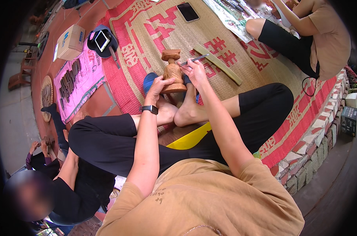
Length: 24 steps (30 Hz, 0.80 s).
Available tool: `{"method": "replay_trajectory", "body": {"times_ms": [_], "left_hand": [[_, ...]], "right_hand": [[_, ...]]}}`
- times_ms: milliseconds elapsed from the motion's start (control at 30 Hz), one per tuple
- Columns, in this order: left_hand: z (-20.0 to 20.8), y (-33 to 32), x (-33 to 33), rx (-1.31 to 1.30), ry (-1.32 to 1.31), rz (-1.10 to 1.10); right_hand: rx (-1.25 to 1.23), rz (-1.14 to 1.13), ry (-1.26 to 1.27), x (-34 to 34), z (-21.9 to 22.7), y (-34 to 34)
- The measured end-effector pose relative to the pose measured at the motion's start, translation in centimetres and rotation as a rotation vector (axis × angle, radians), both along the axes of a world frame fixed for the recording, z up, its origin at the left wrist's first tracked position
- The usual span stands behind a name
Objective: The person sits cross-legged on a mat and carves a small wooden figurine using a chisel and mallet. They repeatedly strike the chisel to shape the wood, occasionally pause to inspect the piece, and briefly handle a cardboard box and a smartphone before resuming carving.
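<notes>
A brown carved wooden figure (173, 73) with a round base and a flat-topped upper end stands upright by my bare feet. My left hand (157, 88) wraps its fingers around the lower side, just above the base. In my right hand (194, 72) the fingers pinch a thin grey metal carving tool (202, 58). One end of this tool reaches the figure's right side below its narrow neck; whether it touches the wood I cannot tell. Blue cloth or footwear (149, 82) shows partly behind my left hand.
A flat wooden strip (218, 65) and a phone (188, 12) lie on the red-and-tan mat (127, 27). To the left are a pink cloth (92, 74) with several tools, a cap (112, 39) holding a device, and a cardboard box (70, 42). People sit at upper right and lower left.
</notes>
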State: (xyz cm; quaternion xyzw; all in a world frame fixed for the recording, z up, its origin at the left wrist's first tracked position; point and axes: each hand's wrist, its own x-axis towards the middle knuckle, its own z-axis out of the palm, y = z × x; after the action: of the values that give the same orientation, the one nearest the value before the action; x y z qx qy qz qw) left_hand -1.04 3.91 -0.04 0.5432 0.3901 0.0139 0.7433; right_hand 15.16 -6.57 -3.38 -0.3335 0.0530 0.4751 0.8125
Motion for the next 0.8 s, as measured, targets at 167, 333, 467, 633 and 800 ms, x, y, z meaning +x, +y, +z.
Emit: {"method": "replay_trajectory", "body": {"times_ms": [167,333,467,633,800], "left_hand": [[-0.9,0.2,0.0,-0.054,-0.023,-0.001],[-1.5,0.5,0.0,-0.149,-0.083,-0.014],[-1.3,0.4,0.0,-0.157,-0.078,-0.024],[-2.0,0.4,0.1,-0.064,-0.126,0.021],[-1.4,0.1,0.6,0.107,-0.107,-0.012]], "right_hand": [[-0.057,-0.019,-0.070,-0.3,0.0,0.2],[-0.067,0.010,-0.059,-0.6,0.4,0.2],[-0.071,0.018,-0.021,-0.8,0.4,0.1],[-0.049,0.020,-0.018,-0.8,-0.2,0.5],[-0.067,0.023,-0.083,-0.8,-0.3,0.5]]}}
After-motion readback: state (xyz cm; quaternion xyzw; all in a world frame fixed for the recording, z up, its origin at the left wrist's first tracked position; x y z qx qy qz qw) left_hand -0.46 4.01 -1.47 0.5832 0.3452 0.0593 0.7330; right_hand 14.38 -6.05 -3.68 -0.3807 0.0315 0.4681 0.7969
